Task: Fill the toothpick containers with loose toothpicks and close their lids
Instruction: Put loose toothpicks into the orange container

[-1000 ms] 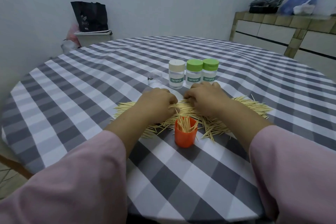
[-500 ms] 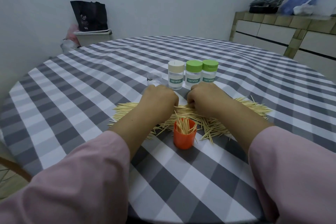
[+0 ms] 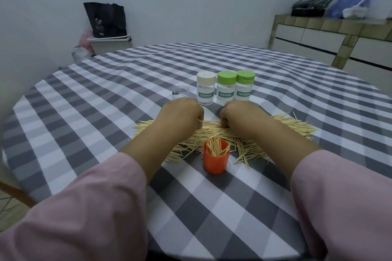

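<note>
Hands curled knuckles-up, left hand (image 3: 182,115) and right hand (image 3: 239,117) each gathered loose wooden toothpicks (image 3: 212,133) lying mostly crosswise; the open orange plastic cup (image 3: 216,160) stood just nearer, between both wrists.

Loose pale wooden toothpicks (image 3: 244,144) strewn in a wide flat heap, open orange container (image 3: 216,160) upright at its near edge with toothpicks standing inside, three clear "TOOTHPICK" jars upright in a row beyond, one cream-lidded (image 3: 205,89), two green-lidded (image 3: 226,89) (image 3: 244,87), lids on.
</note>
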